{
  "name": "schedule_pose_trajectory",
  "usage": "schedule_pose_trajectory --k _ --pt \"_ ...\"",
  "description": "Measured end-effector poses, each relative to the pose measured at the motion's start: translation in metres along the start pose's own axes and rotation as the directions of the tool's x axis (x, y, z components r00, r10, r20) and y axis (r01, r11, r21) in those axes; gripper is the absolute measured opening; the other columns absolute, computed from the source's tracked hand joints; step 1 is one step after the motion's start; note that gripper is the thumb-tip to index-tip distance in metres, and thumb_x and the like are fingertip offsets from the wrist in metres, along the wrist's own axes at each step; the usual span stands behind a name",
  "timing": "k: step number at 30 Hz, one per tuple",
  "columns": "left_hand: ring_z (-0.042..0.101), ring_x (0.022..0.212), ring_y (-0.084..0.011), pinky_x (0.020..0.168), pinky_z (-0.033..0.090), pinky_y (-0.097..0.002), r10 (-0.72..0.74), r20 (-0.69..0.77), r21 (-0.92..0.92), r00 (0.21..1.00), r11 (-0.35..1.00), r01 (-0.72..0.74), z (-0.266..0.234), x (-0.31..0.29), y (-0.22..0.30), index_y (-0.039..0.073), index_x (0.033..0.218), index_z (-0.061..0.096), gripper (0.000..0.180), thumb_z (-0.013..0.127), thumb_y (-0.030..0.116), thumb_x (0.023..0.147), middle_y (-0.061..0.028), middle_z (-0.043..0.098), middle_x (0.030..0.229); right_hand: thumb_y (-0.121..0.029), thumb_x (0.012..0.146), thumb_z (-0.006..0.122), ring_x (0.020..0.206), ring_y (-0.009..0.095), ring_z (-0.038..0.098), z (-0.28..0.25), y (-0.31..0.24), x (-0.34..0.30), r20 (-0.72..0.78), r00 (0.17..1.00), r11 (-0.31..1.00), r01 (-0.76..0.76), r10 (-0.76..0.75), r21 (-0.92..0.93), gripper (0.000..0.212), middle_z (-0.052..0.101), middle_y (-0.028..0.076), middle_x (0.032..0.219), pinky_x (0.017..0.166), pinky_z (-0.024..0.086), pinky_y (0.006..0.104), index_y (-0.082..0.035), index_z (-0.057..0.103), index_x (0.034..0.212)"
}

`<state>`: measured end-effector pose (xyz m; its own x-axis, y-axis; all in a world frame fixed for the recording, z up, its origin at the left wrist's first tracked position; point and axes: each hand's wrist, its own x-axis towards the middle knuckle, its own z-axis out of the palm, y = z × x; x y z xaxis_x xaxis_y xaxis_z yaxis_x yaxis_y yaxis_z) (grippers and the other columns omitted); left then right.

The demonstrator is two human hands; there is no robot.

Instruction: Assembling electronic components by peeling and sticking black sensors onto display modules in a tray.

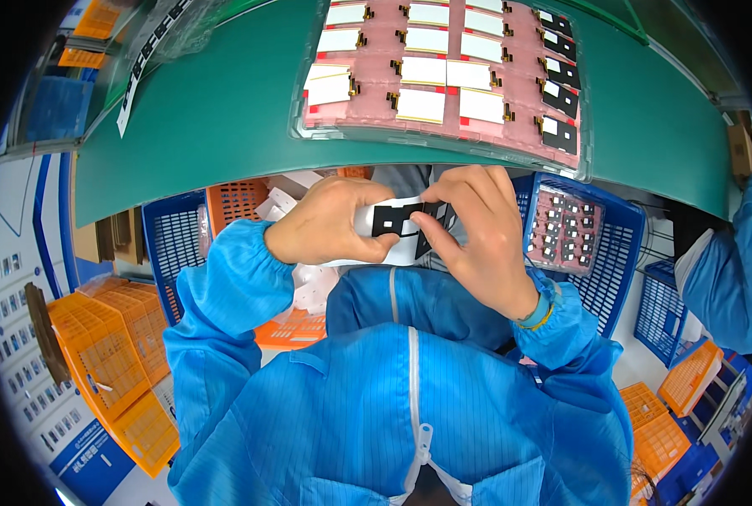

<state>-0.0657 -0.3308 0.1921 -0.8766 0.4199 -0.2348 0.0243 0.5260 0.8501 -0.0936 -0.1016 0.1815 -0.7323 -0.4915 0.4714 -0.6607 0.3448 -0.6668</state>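
In front of my chest I hold a white backing strip (405,250) with black die-cut stickers (388,221) that have small square cut-outs. My left hand (330,221) grips its left part, thumb below and fingers curled behind. The thumb and forefinger of my right hand (484,236) close on a black sticker at the strip's right part; whether it is lifted off I cannot tell. Beyond my hands, a clear tray (367,132) with pink lining lies on the green table (216,126). It bears rows of white flat pieces with small connectors, and black stickers down its right side.
A blue basket (616,253) at the right holds another pink tray (566,228). Blue (167,253) and orange baskets (241,202) stand under the table's left side. More orange crates (106,337) stand far left. Another person's blue sleeve (726,287) shows at the right.
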Motion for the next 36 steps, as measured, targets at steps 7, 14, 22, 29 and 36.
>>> schedule_pose_trajectory --k 7,14,22,29,36 --pt "0.063 0.069 -0.0323 0.065 0.049 -0.0399 0.033 -0.059 0.044 0.998 0.999 -0.031 0.004 -0.002 0.000 0.001 0.089 0.068 0.029 0.077 0.024 0.074 -0.0163 0.066 0.077 -0.006 0.072 0.080 0.090 0.026 0.054 0.003 -0.003 0.000 -0.044 0.994 0.990 0.097 -0.102 -0.106 0.022 0.063 0.005 0.097 0.074 0.041 0.0397 -0.004 0.069 0.091" --pt "0.064 0.067 -0.0325 0.065 0.050 -0.0391 -0.090 -0.079 -0.116 0.993 0.990 0.080 0.018 -0.005 -0.017 0.002 0.092 0.070 0.029 0.077 0.023 0.073 -0.0173 0.065 0.074 -0.008 0.070 0.072 0.091 0.026 0.057 0.002 -0.014 -0.007 0.020 0.967 0.961 0.256 -0.256 -0.103 0.022 0.064 0.008 0.100 0.075 0.044 0.0388 -0.001 0.067 0.090" --pt "0.066 0.079 -0.0368 0.066 0.052 -0.0487 0.069 -0.151 0.311 0.986 0.950 -0.019 0.031 0.010 -0.003 0.007 0.085 0.068 0.026 0.075 0.025 0.068 -0.0127 0.066 0.079 -0.003 0.074 0.077 0.093 0.028 0.057 -0.034 -0.016 -0.012 0.119 0.990 0.992 0.069 -0.082 0.108 0.020 0.064 0.009 0.099 0.078 0.045 0.0385 -0.004 0.069 0.092" --pt "0.071 0.085 -0.0329 0.078 0.056 -0.0378 -0.084 -0.033 -0.053 0.996 0.995 0.082 0.021 0.008 -0.005 -0.002 0.105 0.071 0.043 0.078 0.030 0.077 -0.0206 0.072 0.091 -0.009 0.092 0.074 0.085 0.007 0.058 -0.072 0.013 0.016 0.350 0.741 0.438 -0.638 0.573 0.633 0.011 0.067 0.000 0.093 0.079 0.046 0.0233 -0.001 0.069 0.096" --pt "0.065 0.092 -0.0224 0.085 0.052 -0.0346 -0.017 0.116 -0.383 0.993 0.922 0.060 0.006 0.019 0.022 -0.001 0.119 0.066 0.051 0.077 0.026 0.077 -0.0140 0.069 0.100 -0.008 0.092 0.073 0.085 0.006 0.058 -0.054 0.009 0.020 0.456 0.731 0.341 -0.657 0.508 0.672 0.009 0.066 -0.001 0.092 0.079 0.046 0.0230 -0.001 0.069 0.096"
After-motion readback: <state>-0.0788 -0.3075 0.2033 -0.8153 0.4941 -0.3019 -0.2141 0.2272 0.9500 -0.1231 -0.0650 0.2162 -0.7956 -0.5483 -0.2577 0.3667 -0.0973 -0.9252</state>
